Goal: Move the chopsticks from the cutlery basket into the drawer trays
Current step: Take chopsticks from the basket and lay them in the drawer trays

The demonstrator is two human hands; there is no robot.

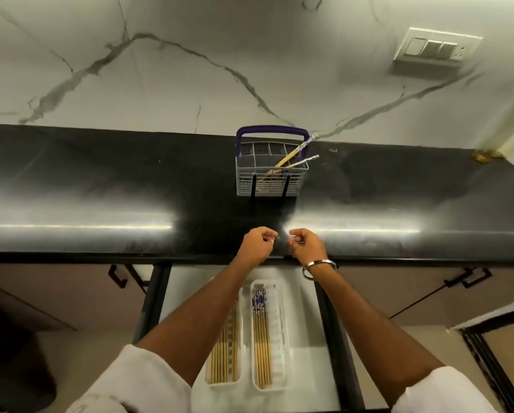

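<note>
Black counter (pixel 100 186) edge: left hand (pixel 255 247), right hand (pixel 305 248) loosely curled, empty; basket (pixel 270 177) well beyond.

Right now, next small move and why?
Probably reach the right hand forward to the basket and pinch the two chopsticks leaning out its right side. Both hands look empty over the counter edge, left hand included, and the trays below already hold chopsticks.

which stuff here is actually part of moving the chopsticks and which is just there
Part of the job:
- cutlery basket
- chopsticks left in it
- left tray, right tray, both holding chopsticks
- open drawer

Just there:
- wall switch plate
- closed cabinet handles
- bangle
</note>
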